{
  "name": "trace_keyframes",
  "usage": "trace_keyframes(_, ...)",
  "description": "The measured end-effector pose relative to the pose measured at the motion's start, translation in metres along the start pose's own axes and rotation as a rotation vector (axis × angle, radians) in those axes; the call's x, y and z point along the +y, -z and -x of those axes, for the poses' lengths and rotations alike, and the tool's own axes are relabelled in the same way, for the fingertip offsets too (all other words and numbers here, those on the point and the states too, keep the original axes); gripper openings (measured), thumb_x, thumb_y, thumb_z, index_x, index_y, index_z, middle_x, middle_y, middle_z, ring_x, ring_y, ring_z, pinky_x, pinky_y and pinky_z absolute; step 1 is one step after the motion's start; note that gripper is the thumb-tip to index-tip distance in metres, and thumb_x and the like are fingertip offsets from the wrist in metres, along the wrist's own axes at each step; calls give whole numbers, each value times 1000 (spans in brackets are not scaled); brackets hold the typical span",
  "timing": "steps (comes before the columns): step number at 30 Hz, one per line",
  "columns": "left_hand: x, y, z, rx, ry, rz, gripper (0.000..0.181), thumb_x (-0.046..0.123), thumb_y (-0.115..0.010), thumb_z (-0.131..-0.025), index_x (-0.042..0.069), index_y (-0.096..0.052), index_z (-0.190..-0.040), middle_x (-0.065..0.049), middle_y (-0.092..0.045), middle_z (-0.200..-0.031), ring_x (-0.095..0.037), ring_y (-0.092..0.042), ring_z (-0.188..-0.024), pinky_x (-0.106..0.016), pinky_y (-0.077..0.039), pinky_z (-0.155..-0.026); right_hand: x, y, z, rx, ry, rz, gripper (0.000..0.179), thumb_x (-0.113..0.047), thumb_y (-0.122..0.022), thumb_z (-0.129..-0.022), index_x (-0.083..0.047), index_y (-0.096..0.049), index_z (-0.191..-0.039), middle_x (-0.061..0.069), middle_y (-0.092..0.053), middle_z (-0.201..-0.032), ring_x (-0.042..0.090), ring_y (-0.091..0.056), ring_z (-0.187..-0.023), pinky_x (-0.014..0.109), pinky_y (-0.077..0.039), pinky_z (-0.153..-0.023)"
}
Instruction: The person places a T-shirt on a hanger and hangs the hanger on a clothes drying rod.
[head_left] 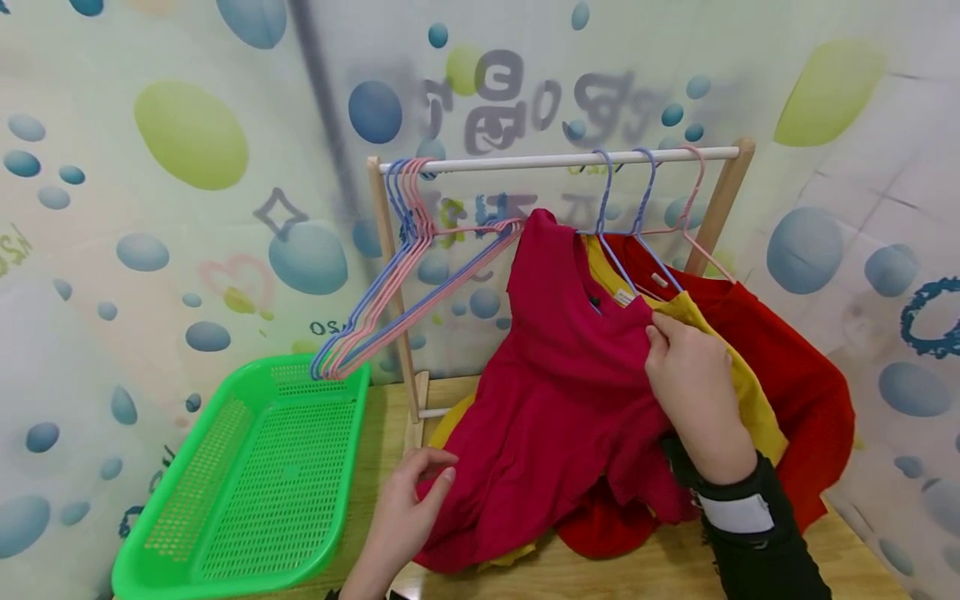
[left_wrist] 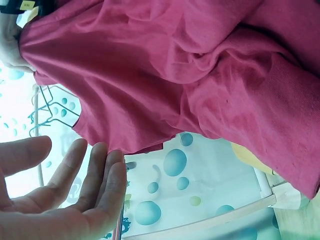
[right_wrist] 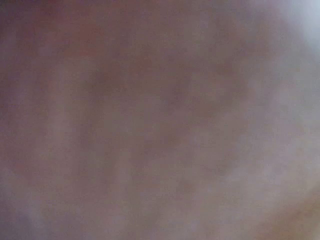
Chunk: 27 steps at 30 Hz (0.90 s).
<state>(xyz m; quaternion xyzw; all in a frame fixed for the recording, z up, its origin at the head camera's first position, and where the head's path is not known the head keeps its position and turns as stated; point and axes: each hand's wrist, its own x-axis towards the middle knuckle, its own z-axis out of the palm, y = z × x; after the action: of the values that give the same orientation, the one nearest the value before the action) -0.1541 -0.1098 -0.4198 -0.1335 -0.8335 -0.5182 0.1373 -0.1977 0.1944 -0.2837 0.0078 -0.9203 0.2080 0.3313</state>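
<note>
A crimson short-sleeved garment (head_left: pixel 555 367) hangs in front of the rack, its lower part spread over the table. My right hand (head_left: pixel 693 387) pinches its shoulder beside the neckline. My left hand (head_left: pixel 411 504) is by the garment's lower left edge, fingers loosely bent and holding nothing; the left wrist view shows its fingers (left_wrist: pixel 102 175) apart from one another and the palm bare. A blue hanger (head_left: pixel 604 208) on the rod reaches down behind the crimson neckline. Behind it hang a yellow garment (head_left: pixel 738 375) and a red garment (head_left: pixel 795 375). Only blur fills the right wrist view.
The wooden rack has a white rod (head_left: pixel 510 162). Several bare pink and blue hangers (head_left: pixel 405 275) are bunched at its left end. A green plastic basket (head_left: pixel 281 475) stands left on the wooden table (head_left: pixel 375 433), against a patterned cloth backdrop (head_left: pixel 217 250).
</note>
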Motion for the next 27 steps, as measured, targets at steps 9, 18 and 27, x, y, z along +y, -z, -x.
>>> trace_keyframes(9, -1, 0, 0, -9, 15, 2, 13, 14, -64, -85, 24, -65, -93, 7, -62, -94, -7, -58, -90, -40, -51, -81, 13, 4, 2, -22, -94, 76, 34, -21, -50, -93, -1, -60, -119, 32, -63, -99, 49, -54, -73, 61, -45, -60)
trace_keyframes(18, -3, 2, 1, -12, 25, -35, 12, 15, -63, -86, 24, -64, -94, 7, -62, -95, -8, -56, -93, -41, -49, -82, 5, -2, 19, 117, -96, 79, 40, -27, -52, -91, -2, -55, -122, 29, -58, -101, 46, -54, -78, 60, -46, -62)
trace_keyframes(27, -2, 3, 2, 19, 26, -29, 13, 12, -63, -86, 19, -64, -96, 2, -64, -96, -9, -56, -95, -44, -49, -84, -4, 3, 43, 230, -26, -14, 47, -21, -61, -85, 3, -52, -124, 29, -53, -114, 43, -43, -98, 59, -37, -78)
